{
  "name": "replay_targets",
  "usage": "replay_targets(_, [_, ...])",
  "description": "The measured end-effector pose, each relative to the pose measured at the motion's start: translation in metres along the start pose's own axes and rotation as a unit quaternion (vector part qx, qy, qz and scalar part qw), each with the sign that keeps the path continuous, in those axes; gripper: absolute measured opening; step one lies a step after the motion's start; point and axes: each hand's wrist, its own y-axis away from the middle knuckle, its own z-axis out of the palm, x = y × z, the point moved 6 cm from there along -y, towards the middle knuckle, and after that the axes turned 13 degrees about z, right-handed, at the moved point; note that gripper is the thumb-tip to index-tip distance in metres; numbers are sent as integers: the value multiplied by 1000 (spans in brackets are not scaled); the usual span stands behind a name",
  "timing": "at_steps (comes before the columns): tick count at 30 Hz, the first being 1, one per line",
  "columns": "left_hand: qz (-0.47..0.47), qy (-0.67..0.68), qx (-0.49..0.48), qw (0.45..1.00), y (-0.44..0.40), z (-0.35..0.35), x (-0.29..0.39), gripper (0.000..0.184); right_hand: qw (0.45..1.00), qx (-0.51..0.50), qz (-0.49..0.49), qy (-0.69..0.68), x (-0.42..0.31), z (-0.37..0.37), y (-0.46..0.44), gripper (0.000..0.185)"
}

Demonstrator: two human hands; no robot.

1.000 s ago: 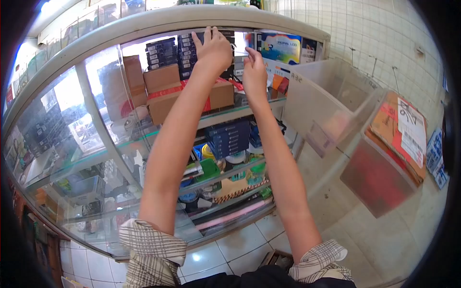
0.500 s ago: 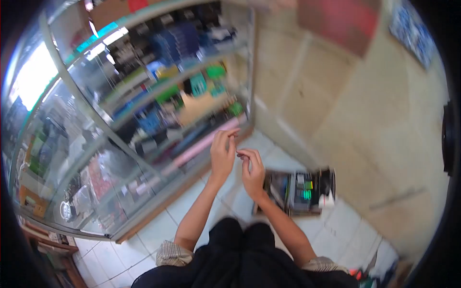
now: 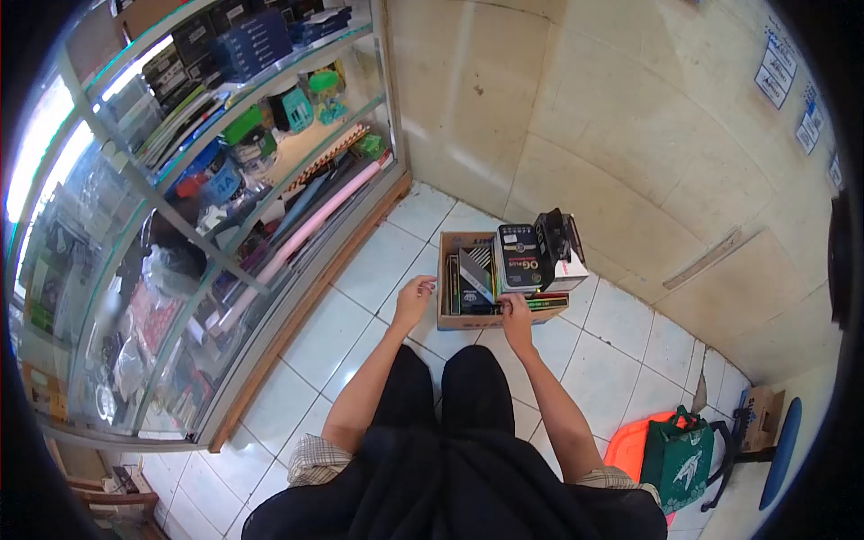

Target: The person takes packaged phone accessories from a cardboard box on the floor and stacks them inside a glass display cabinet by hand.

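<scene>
A cardboard box [image 3: 459,321] on the tiled floor holds several thin, upright black packages and a slim grey strip-like pack [image 3: 475,275]. My left hand [image 3: 412,302] is just outside the box's left side, fingers loosely bent and apart, with nothing visible in them. Over the front of the box, my right hand [image 3: 517,324] has its fingers drawn together against the contents by the grey pack's lower end; what they pinch, if anything, is hidden. A black box marked "OG PLUS" [image 3: 520,256] lies at the top right, beside a black-and-white carton [image 3: 569,265].
A glass display cabinet [image 3: 310,261] full of goods stands along the left. The beige wall [image 3: 621,171] rises behind the box. At the lower right are a green bag [image 3: 679,463], an orange item [image 3: 630,445] and a small carton [image 3: 763,416].
The view has shifted, and the box now appears nearer the middle, just in front of my knees. My hands, close together before, have moved apart; the right one has reached the box contents.
</scene>
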Motion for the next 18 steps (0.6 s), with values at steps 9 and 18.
replay_targets(9, [-13,47,-101,994,-16,113,-25,24,962,158,20,221,15,-4,-30,41])
replay_targets(18, [-44,32,-48,997,-42,190,-28,50,951,152,44,265,32,2,-40,42])
